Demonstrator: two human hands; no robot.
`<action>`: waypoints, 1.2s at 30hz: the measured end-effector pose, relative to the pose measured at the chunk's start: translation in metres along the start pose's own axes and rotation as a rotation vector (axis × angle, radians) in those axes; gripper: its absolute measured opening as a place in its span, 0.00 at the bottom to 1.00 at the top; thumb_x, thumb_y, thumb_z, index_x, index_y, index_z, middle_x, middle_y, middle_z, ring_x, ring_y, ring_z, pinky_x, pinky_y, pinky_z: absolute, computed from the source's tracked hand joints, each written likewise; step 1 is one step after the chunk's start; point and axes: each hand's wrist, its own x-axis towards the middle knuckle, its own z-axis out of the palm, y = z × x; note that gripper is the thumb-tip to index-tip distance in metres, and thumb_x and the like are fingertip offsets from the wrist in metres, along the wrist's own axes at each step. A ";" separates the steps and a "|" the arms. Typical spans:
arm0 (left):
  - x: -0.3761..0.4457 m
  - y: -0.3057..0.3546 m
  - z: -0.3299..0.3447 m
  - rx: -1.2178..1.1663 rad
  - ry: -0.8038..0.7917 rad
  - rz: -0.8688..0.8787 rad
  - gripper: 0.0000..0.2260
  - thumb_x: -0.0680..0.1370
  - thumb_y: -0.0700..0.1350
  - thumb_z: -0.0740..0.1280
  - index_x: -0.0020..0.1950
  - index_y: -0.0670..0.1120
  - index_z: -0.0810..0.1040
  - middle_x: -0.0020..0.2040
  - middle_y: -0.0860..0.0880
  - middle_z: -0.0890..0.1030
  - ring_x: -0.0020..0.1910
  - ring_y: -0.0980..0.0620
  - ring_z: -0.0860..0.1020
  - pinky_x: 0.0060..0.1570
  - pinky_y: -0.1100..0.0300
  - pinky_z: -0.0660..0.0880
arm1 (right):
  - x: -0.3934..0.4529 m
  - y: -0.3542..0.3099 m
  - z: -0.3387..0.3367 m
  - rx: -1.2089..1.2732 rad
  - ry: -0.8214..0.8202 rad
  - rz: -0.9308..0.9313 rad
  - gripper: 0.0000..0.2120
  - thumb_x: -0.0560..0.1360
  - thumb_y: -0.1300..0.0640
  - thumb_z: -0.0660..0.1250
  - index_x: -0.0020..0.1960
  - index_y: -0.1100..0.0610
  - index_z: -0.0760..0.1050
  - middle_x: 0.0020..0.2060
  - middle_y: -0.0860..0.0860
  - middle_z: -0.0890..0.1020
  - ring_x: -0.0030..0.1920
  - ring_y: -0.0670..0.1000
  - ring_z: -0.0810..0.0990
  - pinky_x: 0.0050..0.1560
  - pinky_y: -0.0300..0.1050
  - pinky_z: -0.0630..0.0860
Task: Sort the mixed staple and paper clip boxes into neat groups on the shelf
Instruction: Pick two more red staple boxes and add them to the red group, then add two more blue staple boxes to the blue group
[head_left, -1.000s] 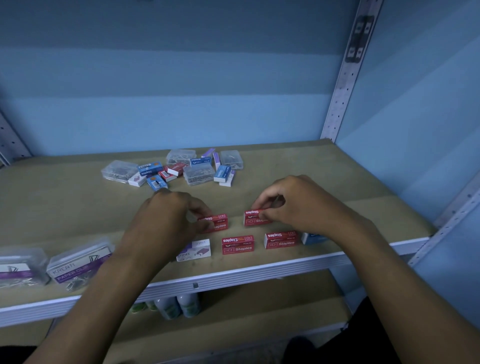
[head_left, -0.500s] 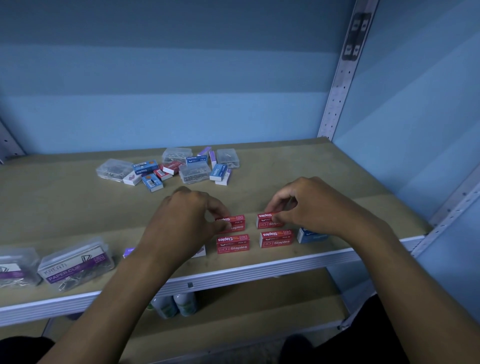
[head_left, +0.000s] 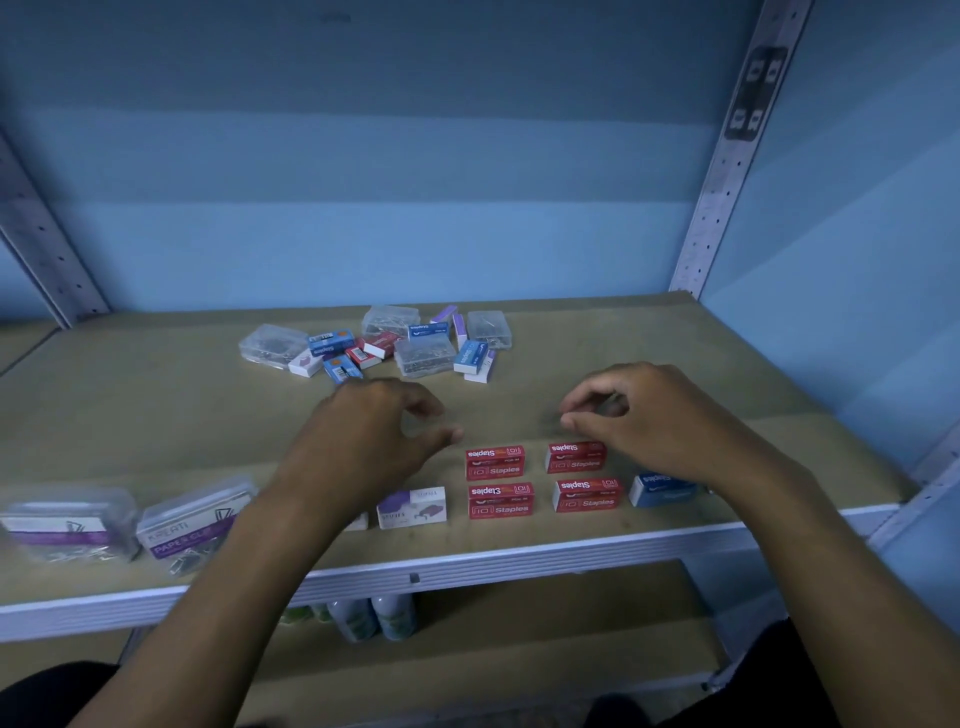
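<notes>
Hovering just above the shelf (head_left: 156, 415) at mid-frame, both hands hold nothing: the left hand (head_left: 363, 441) has its fingers loosely curled with the thumb stretched toward the right, and the right hand (head_left: 654, 415) hangs with relaxed, slightly bent fingers over the upper right red box (head_left: 575, 457), whether touching it I cannot tell.

Four red boxes printed "Staples" lie in a tidy two-by-two block between and just below the hands: upper left (head_left: 494, 461), lower left (head_left: 500, 500), lower right (head_left: 587, 495). They are flat, parallel, with narrow gaps between them. A blue box (head_left: 660, 488) sits just right of the block, partly under the right wrist. A white-and-purple box (head_left: 411, 507) lies just left of it, near the shelf's front edge (head_left: 519, 564). Two clear clip cases (head_left: 192, 525) with purple labels rest at lower left, close to that edge.

The unsorted pile (head_left: 379, 345) sits beyond the hands in the upper middle of the frame: small blue, red and purple-white boxes jumbled among clear cases, some overlapping.

Bare board lies between pile and hands, and to the left and right of the pile. A perforated post (head_left: 727, 182) stands at the shelf's back right corner. Bottles (head_left: 379, 618) show on the level below.
</notes>
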 end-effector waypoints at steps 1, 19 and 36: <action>0.001 -0.004 -0.002 0.038 -0.006 -0.028 0.21 0.72 0.67 0.66 0.57 0.55 0.82 0.56 0.57 0.83 0.56 0.52 0.79 0.58 0.52 0.76 | 0.003 -0.002 0.002 -0.005 -0.001 -0.004 0.06 0.76 0.46 0.71 0.51 0.45 0.85 0.47 0.38 0.84 0.46 0.37 0.79 0.47 0.36 0.76; 0.028 -0.032 -0.009 0.201 -0.321 -0.360 0.36 0.72 0.74 0.57 0.71 0.52 0.69 0.75 0.50 0.65 0.77 0.42 0.55 0.70 0.47 0.59 | 0.102 -0.050 0.069 -0.153 -0.084 0.032 0.24 0.79 0.48 0.64 0.75 0.45 0.68 0.71 0.49 0.71 0.70 0.56 0.69 0.69 0.56 0.70; -0.004 0.003 -0.021 0.197 -0.385 -0.243 0.29 0.78 0.66 0.55 0.66 0.47 0.76 0.70 0.48 0.70 0.68 0.44 0.66 0.67 0.45 0.67 | 0.093 -0.049 0.062 -0.016 0.074 0.071 0.10 0.70 0.64 0.74 0.40 0.49 0.79 0.43 0.45 0.78 0.47 0.50 0.80 0.44 0.43 0.76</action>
